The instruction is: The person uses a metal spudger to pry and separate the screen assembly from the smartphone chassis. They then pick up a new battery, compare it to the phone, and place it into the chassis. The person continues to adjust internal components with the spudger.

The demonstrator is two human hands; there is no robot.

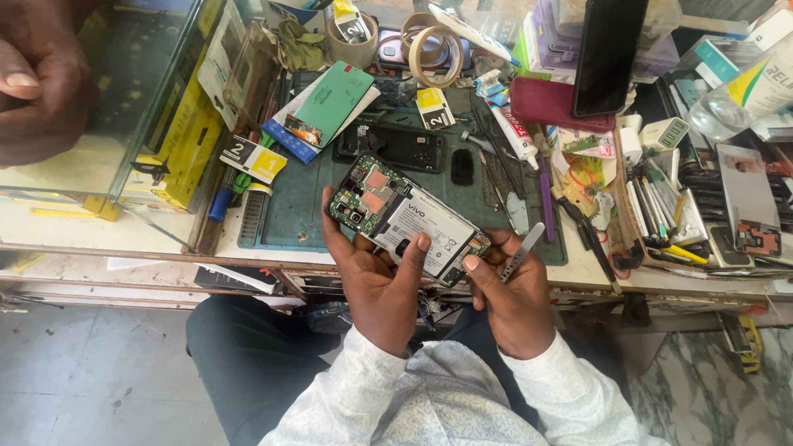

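We find a cluttered bench (99,239) with a dark green work mat (306,198) at centre, tape rolls (434,54) at twelve o'clock, tools in a tray (661,223) at three o'clock, and a glass case (124,91) at ten o'clock. Grey floor lies below. The left hand (376,285) has its grip closed around an opened phone (405,219), thumb on the battery. The right hand (512,297) steadies the phone's lower end, its grip closed on metal tweezers (522,252). Another person's hand (37,83) rests at ten o'clock.
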